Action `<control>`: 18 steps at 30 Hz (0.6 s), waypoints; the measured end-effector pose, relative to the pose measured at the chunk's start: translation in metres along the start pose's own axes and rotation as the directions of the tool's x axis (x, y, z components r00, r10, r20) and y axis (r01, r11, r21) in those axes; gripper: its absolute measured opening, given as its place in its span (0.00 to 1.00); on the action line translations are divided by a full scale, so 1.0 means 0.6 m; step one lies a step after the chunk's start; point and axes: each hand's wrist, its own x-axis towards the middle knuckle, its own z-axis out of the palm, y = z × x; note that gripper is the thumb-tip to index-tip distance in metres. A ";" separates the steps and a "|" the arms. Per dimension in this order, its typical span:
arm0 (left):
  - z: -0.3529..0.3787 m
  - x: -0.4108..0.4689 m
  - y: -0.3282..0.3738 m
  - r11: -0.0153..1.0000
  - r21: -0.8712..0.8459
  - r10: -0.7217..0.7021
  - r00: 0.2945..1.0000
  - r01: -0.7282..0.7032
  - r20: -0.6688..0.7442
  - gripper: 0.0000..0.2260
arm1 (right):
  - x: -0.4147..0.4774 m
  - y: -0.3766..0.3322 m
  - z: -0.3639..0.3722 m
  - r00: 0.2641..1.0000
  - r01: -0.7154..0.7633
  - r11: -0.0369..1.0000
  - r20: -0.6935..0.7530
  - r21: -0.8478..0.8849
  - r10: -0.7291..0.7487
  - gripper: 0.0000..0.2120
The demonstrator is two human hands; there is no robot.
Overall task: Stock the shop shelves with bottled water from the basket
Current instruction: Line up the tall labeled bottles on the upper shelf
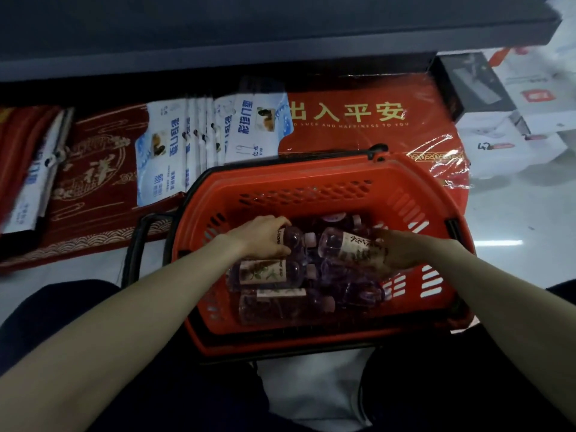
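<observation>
Water bottles [274,302] lie sideways in red basket [311,173], frame centre. Head view: L hand [261,236] curled round upper-left bottle [294,238], R hand [399,251] round labelled bottle [346,244]. Prob. one per hand to halve trips.

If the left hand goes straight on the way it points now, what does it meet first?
The left hand grips a bottle. Straight on, that bottle's cap would probably meet the labelled bottle held by the right hand; depth is unclear.
</observation>
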 end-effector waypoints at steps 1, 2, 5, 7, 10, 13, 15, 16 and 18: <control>0.005 0.005 -0.006 1.000 0.008 0.005 1.000 -0.005 0.022 0.33 | 0.001 0.000 -0.002 1.000 -0.002 1.000 0.005 0.011 0.002 0.41; 0.009 0.009 -0.014 1.000 0.004 -0.005 0.999 0.005 0.046 0.34 | 0.002 -0.001 -0.004 1.000 -0.003 1.000 0.011 0.009 0.003 0.42; 0.026 0.018 -0.036 0.999 0.005 -0.044 0.996 0.043 0.083 0.38 | -0.002 -0.011 -0.008 0.999 0.008 1.000 0.036 0.000 -0.008 0.48; 0.030 0.021 -0.041 0.999 -0.008 -0.042 0.995 0.043 0.090 0.40 | -0.003 -0.017 -0.012 0.999 0.013 1.000 0.050 0.024 -0.015 0.48; 0.031 0.025 -0.043 0.999 0.022 -0.037 0.996 0.036 0.075 0.40 | -0.005 -0.025 -0.017 0.998 -0.010 1.000 0.058 -0.017 0.011 0.45; 0.031 0.022 -0.039 0.991 0.132 -0.019 0.999 0.015 0.033 0.37 | -0.009 -0.031 -0.023 0.998 -0.054 0.998 0.041 -0.037 0.055 0.38; 0.036 0.018 -0.030 0.975 0.220 -0.005 1.000 0.007 -0.013 0.36 | -0.012 -0.036 -0.029 0.998 -0.053 0.998 0.033 -0.027 0.054 0.34; 0.038 0.016 -0.027 0.971 0.240 -0.004 0.999 0.013 -0.041 0.36 | -0.016 -0.041 -0.035 0.999 -0.045 0.999 0.028 -0.013 0.045 0.34; 0.037 0.013 -0.021 0.972 0.232 -0.011 0.995 0.034 -0.098 0.33 | -0.023 -0.048 -0.044 0.999 -0.037 0.999 0.001 -0.017 0.037 0.34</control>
